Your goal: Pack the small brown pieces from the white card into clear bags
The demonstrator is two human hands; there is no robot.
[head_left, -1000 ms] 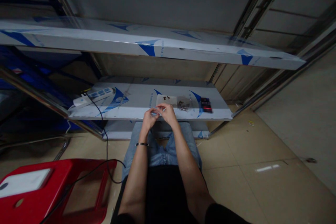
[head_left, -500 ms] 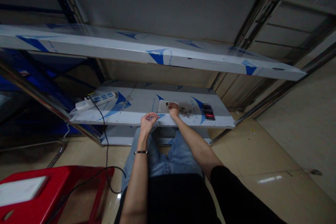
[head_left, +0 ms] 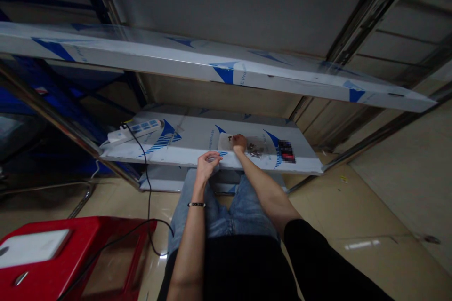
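Note:
My left hand (head_left: pixel 207 165) is at the front edge of the middle shelf (head_left: pixel 192 127), its thumb and fingers curled together in a pinch. Whatever it may hold is too small to make out. To the right and slightly farther back, my right hand (head_left: pixel 239 143) is closed, with its fingertips down over a clear plastic bag or sheet (head_left: pixel 224 143). A few tiny dark pieces (head_left: pixel 230 138) lie just left of those fingers. On the right side of that wrist is a pile of small metal parts, perhaps screws (head_left: pixel 254 151).
A pixelated dark and red object (head_left: pixel 287 151) lies at the shelf's right. A white power strip (head_left: pixel 136 130) with a black cable (head_left: pixel 146 183) is at its left. The upper shelf (head_left: pixel 197 68) juts across above. A red stool (head_left: pixel 106 230) bearing a white box (head_left: pixel 33 247) stands at lower left.
The whole view has shifted slightly, so the shelves appear a little farther right. Both hands keep nearly the same places over the shelf, with only slight finger movement.

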